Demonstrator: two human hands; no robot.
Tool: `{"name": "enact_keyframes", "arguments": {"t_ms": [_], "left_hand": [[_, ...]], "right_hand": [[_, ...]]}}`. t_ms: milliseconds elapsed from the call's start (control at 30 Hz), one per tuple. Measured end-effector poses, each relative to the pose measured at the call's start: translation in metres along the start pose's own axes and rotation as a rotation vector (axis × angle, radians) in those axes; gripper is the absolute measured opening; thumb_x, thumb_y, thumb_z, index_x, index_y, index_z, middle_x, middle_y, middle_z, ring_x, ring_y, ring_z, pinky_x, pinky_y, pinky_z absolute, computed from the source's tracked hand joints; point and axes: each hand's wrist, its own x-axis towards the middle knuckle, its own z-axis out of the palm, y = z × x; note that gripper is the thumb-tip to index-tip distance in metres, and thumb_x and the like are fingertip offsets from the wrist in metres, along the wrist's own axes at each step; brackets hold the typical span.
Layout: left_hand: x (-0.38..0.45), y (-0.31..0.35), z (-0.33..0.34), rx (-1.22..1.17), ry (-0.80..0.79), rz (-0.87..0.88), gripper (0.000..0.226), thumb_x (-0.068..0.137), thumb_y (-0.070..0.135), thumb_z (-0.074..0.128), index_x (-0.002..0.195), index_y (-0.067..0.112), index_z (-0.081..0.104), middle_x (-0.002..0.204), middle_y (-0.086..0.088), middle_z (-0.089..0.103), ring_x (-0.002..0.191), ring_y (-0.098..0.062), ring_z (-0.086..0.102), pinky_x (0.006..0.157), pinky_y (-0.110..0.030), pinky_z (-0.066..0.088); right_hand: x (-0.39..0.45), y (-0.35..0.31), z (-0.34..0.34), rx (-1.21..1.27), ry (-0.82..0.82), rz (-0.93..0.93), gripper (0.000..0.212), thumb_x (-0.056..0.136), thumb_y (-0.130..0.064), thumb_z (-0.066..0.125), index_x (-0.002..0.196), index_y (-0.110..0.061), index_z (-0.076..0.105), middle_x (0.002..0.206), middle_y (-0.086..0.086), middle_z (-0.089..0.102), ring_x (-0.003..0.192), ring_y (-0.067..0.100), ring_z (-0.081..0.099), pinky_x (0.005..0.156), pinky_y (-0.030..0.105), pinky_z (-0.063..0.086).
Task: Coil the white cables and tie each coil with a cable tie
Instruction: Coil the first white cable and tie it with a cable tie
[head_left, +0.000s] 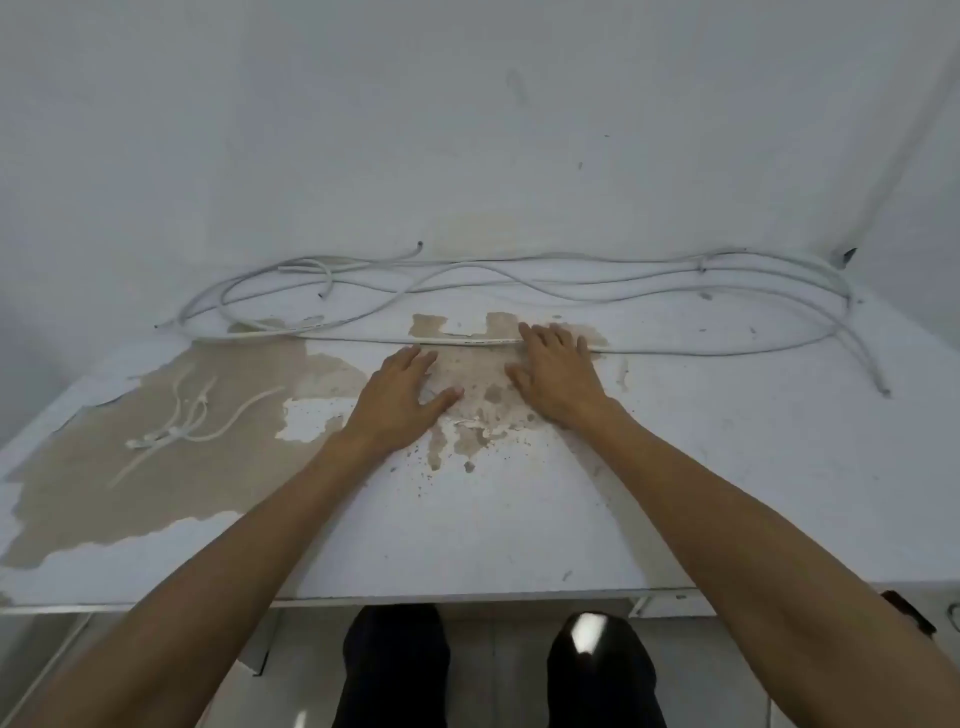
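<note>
Several loose white cables (519, 280) sprawl in long loops along the back of the worn white table (727, 493), against the wall. A few white cable ties (182, 426) lie in a small heap at the left. My left hand (400, 400) lies flat on the tabletop with fingers straight, just short of the nearest cable strand. My right hand (556, 374) also lies flat, its fingertips touching that nearest strand (467, 341). Neither hand holds anything.
The tabletop has large patches of peeled paint showing tan board. A white wall stands right behind the cables and a corner closes the right end. Below the front edge I see two dark shoes (395, 670) on a tiled floor.
</note>
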Motion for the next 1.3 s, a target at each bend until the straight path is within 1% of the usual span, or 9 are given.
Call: {"name": "enact_keyframes", "arguments": {"t_ms": [200, 400, 733, 933, 1033, 1100, 1167, 1233, 1300], "left_hand": [[-0.001, -0.001, 0.001, -0.004, 0.02, 0.005, 0.078, 0.094, 0.067, 0.048, 0.154, 0.018, 0.037, 0.164, -0.006, 0.03, 0.15, -0.023, 0.026, 0.121, -0.043, 0.026], [-0.001, -0.001, 0.001, -0.025, 0.072, 0.009, 0.075, 0.095, 0.062, 0.051, 0.155, 0.02, 0.035, 0.164, -0.003, 0.027, 0.151, -0.02, 0.024, 0.12, -0.044, 0.03], [0.012, -0.007, -0.027, -0.017, 0.174, 0.044, 0.08, 0.096, 0.056, 0.054, 0.16, 0.038, 0.01, 0.17, 0.002, 0.007, 0.155, -0.018, 0.01, 0.111, -0.049, 0.039], [0.013, -0.019, -0.04, -0.021, 0.171, -0.022, 0.083, 0.098, 0.053, 0.054, 0.161, 0.036, 0.002, 0.17, -0.002, 0.003, 0.156, -0.023, 0.007, 0.113, -0.05, 0.035], [0.018, -0.034, -0.042, -0.068, 0.168, -0.142, 0.076, 0.102, 0.042, 0.053, 0.162, 0.023, 0.011, 0.168, -0.008, 0.013, 0.155, -0.026, 0.011, 0.119, -0.049, 0.026], [0.026, -0.046, -0.045, -0.126, 0.19, -0.24, 0.059, 0.104, 0.035, 0.051, 0.156, 0.014, 0.031, 0.16, -0.014, 0.033, 0.149, -0.031, 0.025, 0.114, -0.047, 0.032], [0.035, -0.057, -0.049, -0.151, 0.255, -0.285, 0.035, 0.106, 0.029, 0.048, 0.134, 0.009, 0.053, 0.132, -0.018, 0.056, 0.128, -0.037, 0.047, 0.096, -0.044, 0.042], [0.039, -0.064, -0.056, -0.136, 0.326, -0.258, 0.027, 0.106, 0.03, 0.044, 0.113, 0.008, 0.059, 0.105, -0.016, 0.061, 0.103, -0.037, 0.056, 0.082, -0.044, 0.044], [0.039, -0.069, -0.065, -0.149, 0.405, -0.196, 0.031, 0.107, 0.035, 0.04, 0.105, 0.009, 0.058, 0.097, -0.013, 0.061, 0.093, -0.035, 0.056, 0.078, -0.045, 0.043]], "right_hand": [[0.008, -0.004, 0.005, 0.02, 0.09, 0.004, 0.043, 0.101, -0.047, 0.049, 0.125, -0.013, 0.06, 0.123, 0.011, 0.059, 0.118, 0.03, 0.05, 0.106, 0.046, 0.035], [0.003, -0.004, 0.001, 0.101, 0.237, -0.059, 0.033, 0.102, -0.044, 0.05, 0.098, -0.015, 0.065, 0.096, 0.003, 0.06, 0.094, 0.024, 0.053, 0.082, 0.037, 0.039], [0.026, -0.031, -0.054, 0.294, 0.436, -0.068, 0.033, 0.099, -0.042, 0.058, 0.096, -0.011, 0.068, 0.095, 0.003, 0.061, 0.092, 0.022, 0.057, 0.074, 0.04, 0.048], [0.029, -0.04, -0.067, 0.47, 0.512, 0.0, 0.036, 0.099, -0.046, 0.056, 0.104, -0.013, 0.069, 0.103, 0.001, 0.062, 0.097, 0.017, 0.06, 0.074, 0.03, 0.044], [0.026, -0.038, -0.064, 0.489, 0.507, 0.002, 0.036, 0.099, -0.048, 0.055, 0.099, -0.014, 0.068, 0.1, 0.0, 0.06, 0.093, 0.016, 0.059, 0.074, 0.029, 0.042], [0.023, -0.037, -0.061, 0.486, 0.497, 0.007, 0.035, 0.1, -0.048, 0.054, 0.097, -0.015, 0.067, 0.097, -0.002, 0.059, 0.089, 0.015, 0.057, 0.072, 0.029, 0.04], [0.022, -0.036, -0.058, 0.465, 0.462, 0.013, 0.035, 0.1, -0.047, 0.053, 0.099, -0.015, 0.067, 0.097, -0.004, 0.057, 0.085, 0.012, 0.056, 0.071, 0.028, 0.038], [0.023, -0.036, -0.054, 0.418, 0.405, 0.008, 0.035, 0.102, -0.045, 0.05, 0.102, -0.014, 0.066, 0.096, -0.005, 0.057, 0.083, 0.013, 0.055, 0.07, 0.029, 0.038], [0.026, -0.036, -0.052, 0.347, 0.339, -0.012, 0.034, 0.105, -0.043, 0.044, 0.098, -0.014, 0.06, 0.089, -0.004, 0.057, 0.079, 0.018, 0.054, 0.067, 0.031, 0.038]]}}
